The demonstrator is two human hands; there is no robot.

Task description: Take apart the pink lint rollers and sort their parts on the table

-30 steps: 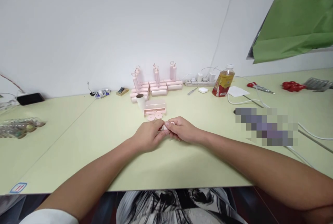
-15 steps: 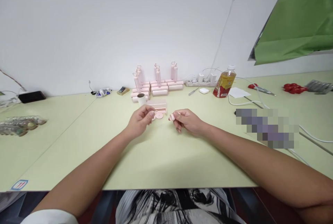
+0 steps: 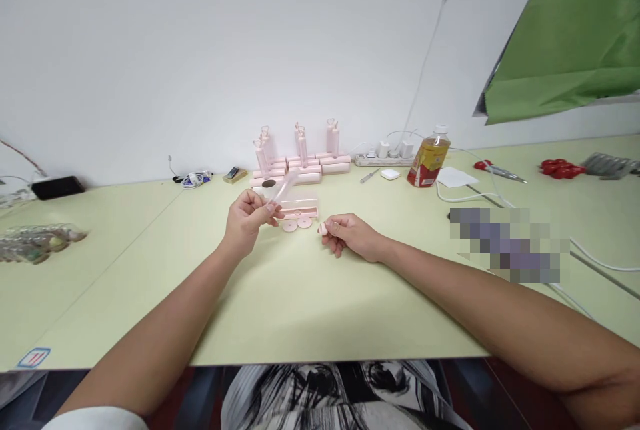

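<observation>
My left hand (image 3: 250, 217) pinches a pale translucent strip or sleeve (image 3: 284, 190), tilted up to the right above the table. A small pale pink piece (image 3: 323, 229) sits between the thumb and fingers of my right hand (image 3: 350, 235); its exact kind is too small to make out. Between and beyond my hands lies an open pink case (image 3: 307, 213) with a clear lid. Two round pink discs (image 3: 304, 223) rest just in front of it. Behind my left hand stands a white roll with a dark opening (image 3: 269, 184), partly covered.
Several pink boxes (image 3: 335, 165) and upright clear pink tubes (image 3: 302, 147) stand against the wall. To the right are a screwdriver (image 3: 370, 175), a power strip (image 3: 383, 159), a drink bottle (image 3: 429, 158), red-handled pliers (image 3: 500, 171) and white cables. Wrapped items (image 3: 40, 241) lie at far left.
My left hand has moved left and now holds the translucent strip up. My right hand, still on the pink piece, has shifted slightly left and down. The view has moved a little.
</observation>
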